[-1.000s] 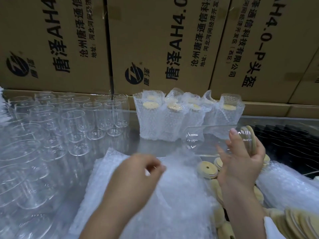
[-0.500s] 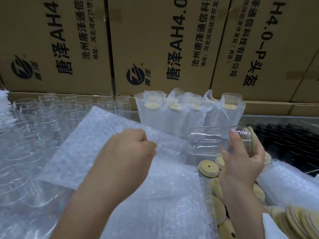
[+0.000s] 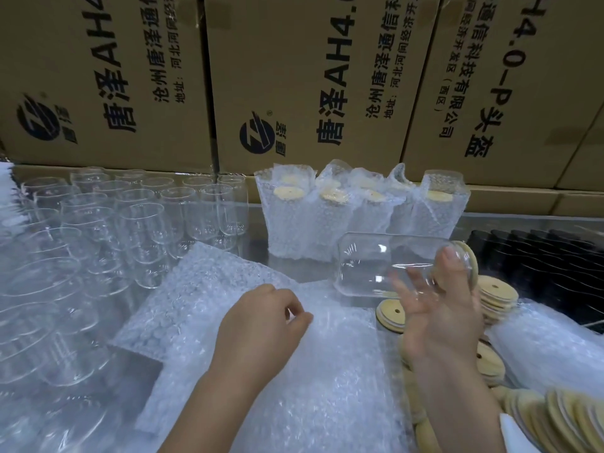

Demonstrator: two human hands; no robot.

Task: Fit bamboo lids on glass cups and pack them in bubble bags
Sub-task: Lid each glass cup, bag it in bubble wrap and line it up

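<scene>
My right hand point(image 3: 441, 308) holds a clear glass cup point(image 3: 376, 263) on its side, fingers wrapped round its mouth end, where a bamboo lid point(image 3: 469, 264) sits fitted. The cup's base points left. My left hand point(image 3: 261, 325) pinches the edge of a bubble bag point(image 3: 196, 295), lifted off the stack of bubble bags point(image 3: 310, 387) below. The cup hovers just right of the bag's raised edge, apart from it.
Several bare glass cups point(image 3: 137, 223) crowd the left. Several packed cups in bubble bags point(image 3: 353, 210) stand at the back centre. Loose bamboo lids point(image 3: 496, 295) lie to the right, more at the lower right point(image 3: 562, 416). Cardboard boxes point(image 3: 294, 76) wall the back. A black tray point(image 3: 539, 256) sits far right.
My left hand lifted one bubble bag off the stack, then lowered it and moved right toward the cup. My right hand kept the lidded cup nearly still.
</scene>
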